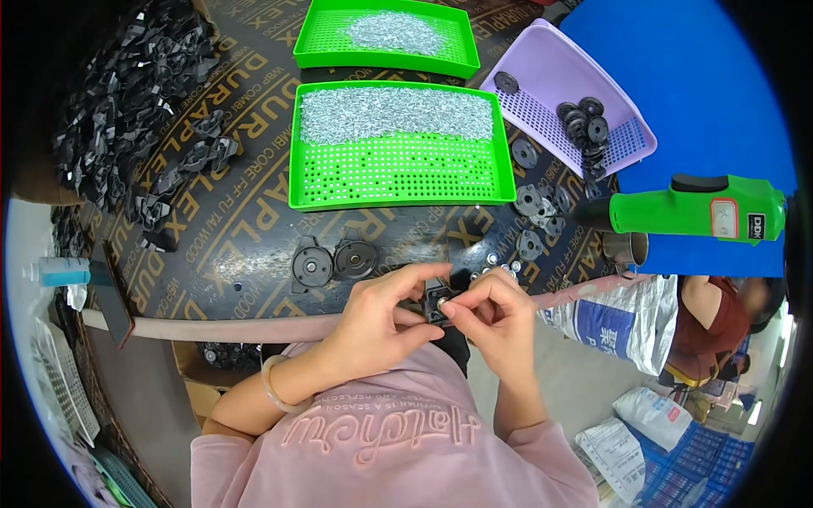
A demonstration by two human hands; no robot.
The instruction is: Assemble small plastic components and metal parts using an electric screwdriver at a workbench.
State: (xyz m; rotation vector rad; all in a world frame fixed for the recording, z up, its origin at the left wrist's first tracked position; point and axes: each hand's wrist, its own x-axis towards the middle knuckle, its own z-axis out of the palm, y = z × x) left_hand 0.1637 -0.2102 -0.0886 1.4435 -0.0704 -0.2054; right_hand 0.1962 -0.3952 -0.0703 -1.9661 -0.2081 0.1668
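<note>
- A small black part (438,303) is being largely hidden by the fingers; its long axis cannot be told.
- It is being gripped by the left hand (377,317) and right hand (495,309), above the near worktop (254,237) edge.

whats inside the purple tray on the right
The purple tray holds a loose cluster of black round discs near its right end, plus one single disc further left. The rest shows bare perforated floor. Whatever lies under the piled discs is hidden.

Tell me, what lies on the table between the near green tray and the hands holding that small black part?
In the head view, two round black parts lie side by side between the near green tray and the hands; the rest is bare table.
</note>
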